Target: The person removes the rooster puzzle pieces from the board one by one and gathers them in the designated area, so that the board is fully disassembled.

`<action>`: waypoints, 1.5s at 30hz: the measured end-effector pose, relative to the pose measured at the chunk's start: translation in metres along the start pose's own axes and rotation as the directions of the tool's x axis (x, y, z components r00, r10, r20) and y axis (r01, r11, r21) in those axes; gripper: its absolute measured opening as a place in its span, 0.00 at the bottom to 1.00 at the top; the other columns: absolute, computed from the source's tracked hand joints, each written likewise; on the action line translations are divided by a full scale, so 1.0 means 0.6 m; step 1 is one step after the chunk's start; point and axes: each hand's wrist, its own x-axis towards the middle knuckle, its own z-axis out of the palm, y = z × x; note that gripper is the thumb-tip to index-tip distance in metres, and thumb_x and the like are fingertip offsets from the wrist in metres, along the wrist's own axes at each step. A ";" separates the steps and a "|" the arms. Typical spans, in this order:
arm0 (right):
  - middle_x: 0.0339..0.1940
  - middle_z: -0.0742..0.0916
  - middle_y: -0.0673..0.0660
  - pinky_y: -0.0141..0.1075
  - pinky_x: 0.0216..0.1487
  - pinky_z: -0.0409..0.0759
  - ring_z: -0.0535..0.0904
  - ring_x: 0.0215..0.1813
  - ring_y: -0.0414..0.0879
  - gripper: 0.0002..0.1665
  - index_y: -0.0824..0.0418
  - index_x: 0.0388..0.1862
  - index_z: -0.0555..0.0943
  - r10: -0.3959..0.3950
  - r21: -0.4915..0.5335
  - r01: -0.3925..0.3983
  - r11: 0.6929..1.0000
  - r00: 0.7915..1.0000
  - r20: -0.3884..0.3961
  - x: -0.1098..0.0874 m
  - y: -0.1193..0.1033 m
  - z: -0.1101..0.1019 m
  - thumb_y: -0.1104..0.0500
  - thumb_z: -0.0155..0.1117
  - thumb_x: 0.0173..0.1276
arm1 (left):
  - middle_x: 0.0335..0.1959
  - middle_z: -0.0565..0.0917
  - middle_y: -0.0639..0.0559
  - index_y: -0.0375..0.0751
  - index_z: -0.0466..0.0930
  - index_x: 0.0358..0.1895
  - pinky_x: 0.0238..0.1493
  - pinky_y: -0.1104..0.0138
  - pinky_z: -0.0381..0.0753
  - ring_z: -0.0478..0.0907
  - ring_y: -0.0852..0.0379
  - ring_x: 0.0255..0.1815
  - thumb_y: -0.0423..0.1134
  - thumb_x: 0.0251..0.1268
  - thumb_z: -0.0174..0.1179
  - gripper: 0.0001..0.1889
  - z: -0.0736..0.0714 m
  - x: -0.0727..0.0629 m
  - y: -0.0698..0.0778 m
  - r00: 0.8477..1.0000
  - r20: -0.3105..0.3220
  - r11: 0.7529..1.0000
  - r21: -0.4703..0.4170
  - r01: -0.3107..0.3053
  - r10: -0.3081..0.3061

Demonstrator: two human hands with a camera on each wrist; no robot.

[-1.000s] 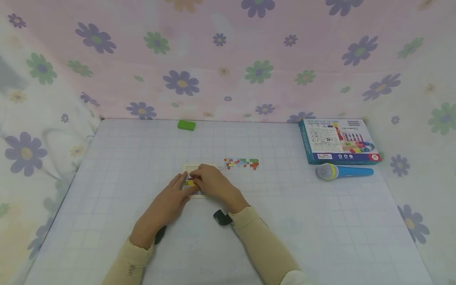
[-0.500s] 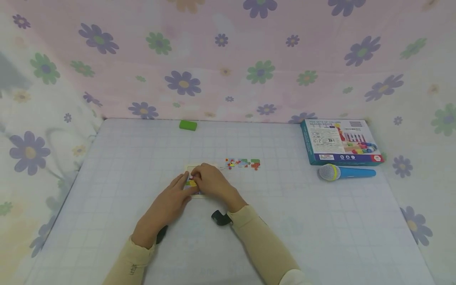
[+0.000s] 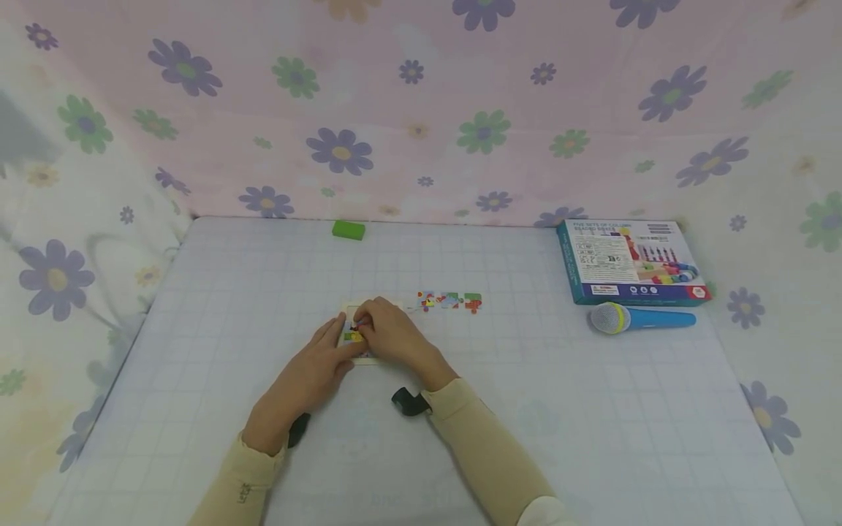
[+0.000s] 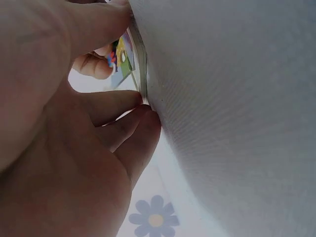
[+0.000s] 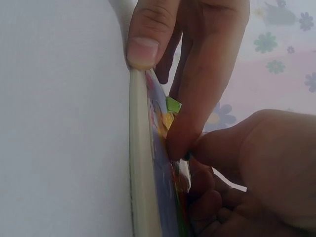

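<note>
A small jigsaw puzzle board (image 3: 365, 361) with a pale frame and a colourful picture lies on the table, partly covered by both hands. My left hand (image 3: 309, 372) holds its left and near edges. In the right wrist view the left thumb (image 5: 144, 52) is at the frame's edge while a left finger reaches over the picture. From the right, my right hand (image 3: 395, 334) pinches a small puzzle piece (image 4: 112, 60) with blue and red on it, close over the board. Three loose puzzle pieces (image 3: 450, 300) lie in a row to the right of the board.
A green block (image 3: 349, 230) lies at the table's back edge. At the back right is a boxed bead set (image 3: 634, 263), with a blue toy microphone (image 3: 641, 319) in front of it. Dark wrist-camera parts (image 3: 409, 402) stick out below the sleeves.
The view has shifted slightly. My right fingertips have moved a little over the board, and blue on the pinched piece now shows. The left hand stays at the board's edge.
</note>
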 end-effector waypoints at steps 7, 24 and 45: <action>0.50 0.86 0.52 0.38 0.57 0.81 0.81 0.51 0.44 0.11 0.56 0.54 0.80 -0.018 0.042 0.017 0.999 1.000 0.022 0.001 0.005 -0.002 0.61 0.60 0.76 | 0.78 0.63 0.31 0.51 0.81 0.66 0.68 0.42 0.75 0.64 0.33 0.78 0.37 0.69 0.67 0.23 -0.005 0.001 -0.004 0.999 0.013 0.999 -0.014 0.030 -0.029; 0.43 0.87 0.50 0.31 0.48 0.79 0.78 0.42 0.40 0.14 0.55 0.56 0.82 -0.193 0.014 0.193 0.981 0.981 0.012 -0.005 0.028 -0.008 0.64 0.63 0.74 | 0.76 0.66 0.30 0.50 0.84 0.63 0.68 0.43 0.75 0.67 0.33 0.76 0.37 0.68 0.67 0.20 -0.010 -0.002 -0.009 1.000 0.014 1.000 -0.022 0.002 -0.001; 0.49 0.87 0.50 0.33 0.57 0.82 0.82 0.50 0.41 0.18 0.53 0.62 0.84 -0.258 -0.289 0.248 0.925 0.966 0.002 -0.015 0.016 -0.007 0.58 0.62 0.77 | 0.76 0.66 0.29 0.48 0.85 0.62 0.69 0.42 0.74 0.67 0.32 0.75 0.35 0.68 0.67 0.19 -0.009 -0.002 -0.009 1.000 0.009 1.000 -0.013 -0.011 0.011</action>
